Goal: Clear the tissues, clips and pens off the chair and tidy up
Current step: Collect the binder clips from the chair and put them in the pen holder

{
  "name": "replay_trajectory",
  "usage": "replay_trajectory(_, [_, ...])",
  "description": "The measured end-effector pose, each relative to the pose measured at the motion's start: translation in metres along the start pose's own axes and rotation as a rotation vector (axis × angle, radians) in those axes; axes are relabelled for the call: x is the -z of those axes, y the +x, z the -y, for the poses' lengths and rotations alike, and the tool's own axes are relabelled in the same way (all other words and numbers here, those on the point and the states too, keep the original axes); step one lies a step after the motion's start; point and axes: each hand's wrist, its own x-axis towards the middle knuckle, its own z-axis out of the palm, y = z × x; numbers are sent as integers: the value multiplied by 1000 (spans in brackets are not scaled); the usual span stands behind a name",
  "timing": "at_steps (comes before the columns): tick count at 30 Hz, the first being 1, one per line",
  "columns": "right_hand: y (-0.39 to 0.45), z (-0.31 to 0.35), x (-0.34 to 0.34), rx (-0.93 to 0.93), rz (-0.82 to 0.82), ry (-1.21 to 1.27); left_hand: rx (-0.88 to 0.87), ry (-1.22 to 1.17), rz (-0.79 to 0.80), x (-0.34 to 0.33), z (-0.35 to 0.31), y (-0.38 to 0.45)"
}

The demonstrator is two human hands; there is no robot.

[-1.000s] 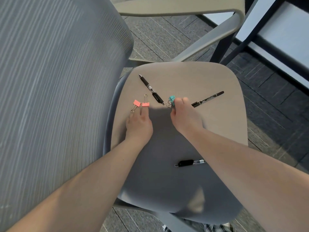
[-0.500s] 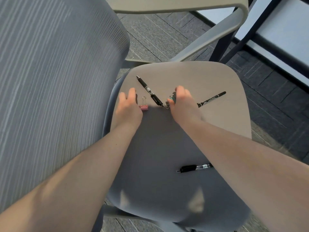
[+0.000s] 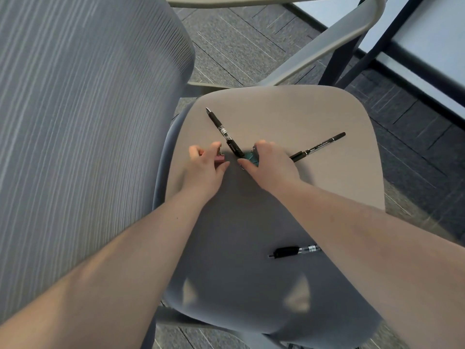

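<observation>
Both hands rest on the grey chair seat [image 3: 289,114]. My left hand [image 3: 205,166] pinches a pink binder clip [image 3: 219,158] between thumb and fingers. My right hand [image 3: 268,165] closes around a teal binder clip [image 3: 251,156]; most of that clip is hidden under the fingers. Between the hands a black pen [image 3: 224,132] lies diagonally. A second black pen [image 3: 318,146] points away to the right, its near end beside my right hand. A third pen [image 3: 293,251] lies near the front of the seat, partly under my right forearm. No tissues are in view.
The chair's mesh backrest [image 3: 83,127] fills the left side. A grey armrest [image 3: 327,44] arches over the far side of the seat. Dark table legs [image 3: 349,46] and a pale panel stand at the top right on grey carpet.
My left hand has closed its thumb and fingers on the pink clip. My right hand has settled lower over the teal clip. The pens have not moved.
</observation>
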Motion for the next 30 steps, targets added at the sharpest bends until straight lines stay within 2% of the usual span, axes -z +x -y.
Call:
replay_trajectory(9, [-5,8,-4,-43,67,39,67,152,2,-9,-6,5])
replay_trajectory(14, [-10,7,-4,-142,136,69,110,140,-1,-10,-8,3])
replay_trajectory(18, [-17,2,2,-135,133,69,139,155,53,-13,-9,-3])
replay_trajectory(23, [-28,-9,16,-96,83,106,45,177,8,-15,-16,-15])
replay_trajectory(25, [-33,-13,27,-80,68,131,-33,192,27,-10,-27,-18])
replay_trajectory(30, [-46,-19,79,-122,109,135,-55,155,105,12,-78,-19])
